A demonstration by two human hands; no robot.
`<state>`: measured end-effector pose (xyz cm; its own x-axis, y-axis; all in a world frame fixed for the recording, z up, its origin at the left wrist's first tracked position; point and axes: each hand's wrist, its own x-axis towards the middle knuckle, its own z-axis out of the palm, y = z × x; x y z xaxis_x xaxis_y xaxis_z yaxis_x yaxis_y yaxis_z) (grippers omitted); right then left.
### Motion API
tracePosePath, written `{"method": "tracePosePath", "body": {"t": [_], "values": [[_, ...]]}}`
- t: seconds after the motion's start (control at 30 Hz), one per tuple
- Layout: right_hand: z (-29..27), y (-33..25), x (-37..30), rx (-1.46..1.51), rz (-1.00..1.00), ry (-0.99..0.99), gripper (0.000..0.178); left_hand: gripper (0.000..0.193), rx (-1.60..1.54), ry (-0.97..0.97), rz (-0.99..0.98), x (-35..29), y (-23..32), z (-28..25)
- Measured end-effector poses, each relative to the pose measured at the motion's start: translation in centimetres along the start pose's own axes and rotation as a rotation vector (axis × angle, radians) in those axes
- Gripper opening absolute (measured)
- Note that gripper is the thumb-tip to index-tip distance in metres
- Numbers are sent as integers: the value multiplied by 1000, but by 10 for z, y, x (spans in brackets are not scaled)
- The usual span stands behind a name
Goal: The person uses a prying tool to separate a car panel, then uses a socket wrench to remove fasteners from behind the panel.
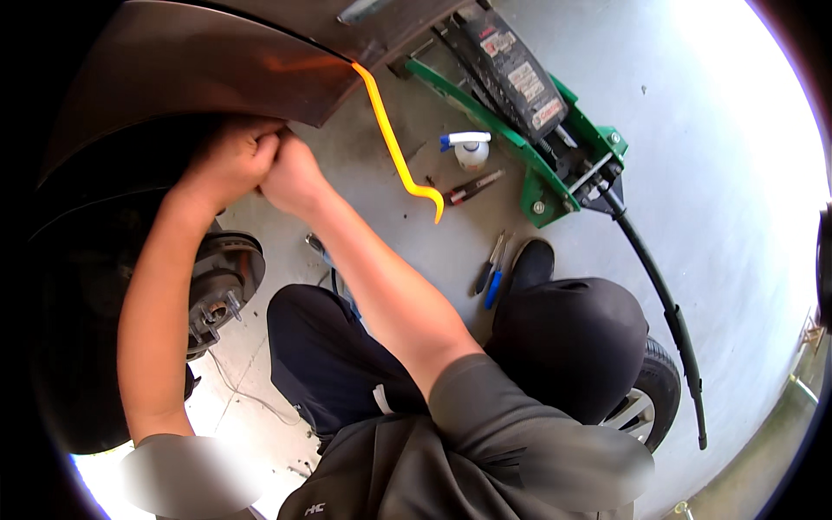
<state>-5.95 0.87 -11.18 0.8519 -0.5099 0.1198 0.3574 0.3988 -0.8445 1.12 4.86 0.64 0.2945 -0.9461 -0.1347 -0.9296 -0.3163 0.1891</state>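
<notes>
Both my hands are together at the rear lower edge of a dark brown fender [199, 65], by the wheel arch. My left hand [227, 160] is closed, its fingers curled and its thumb bent. My right hand [293, 175] is closed too and presses against the left one. Whatever they grip, if anything, is hidden behind the fingers and the panel edge. To the right of them, a bright orange-yellow pry bar [390, 139] with a hooked end sticks out from the seam between fender and door. Below my left hand, the brake disc and hub [217, 303] show bare studs.
A green floor jack [542, 147] with a long black handle [659, 277] reaches under the car. On the grey floor are a white spray bottle [471, 152], a red-black tool [474, 187] and a blue-handled tool [494, 288]. A wheel [646, 394] lies behind my right knee.
</notes>
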Motion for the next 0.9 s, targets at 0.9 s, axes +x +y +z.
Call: {"method": "tracePosePath", "body": {"t": [0.9], "values": [[53,13,21,908,-82,290,22,29,-3,48,49,1,-6,-1]]}}
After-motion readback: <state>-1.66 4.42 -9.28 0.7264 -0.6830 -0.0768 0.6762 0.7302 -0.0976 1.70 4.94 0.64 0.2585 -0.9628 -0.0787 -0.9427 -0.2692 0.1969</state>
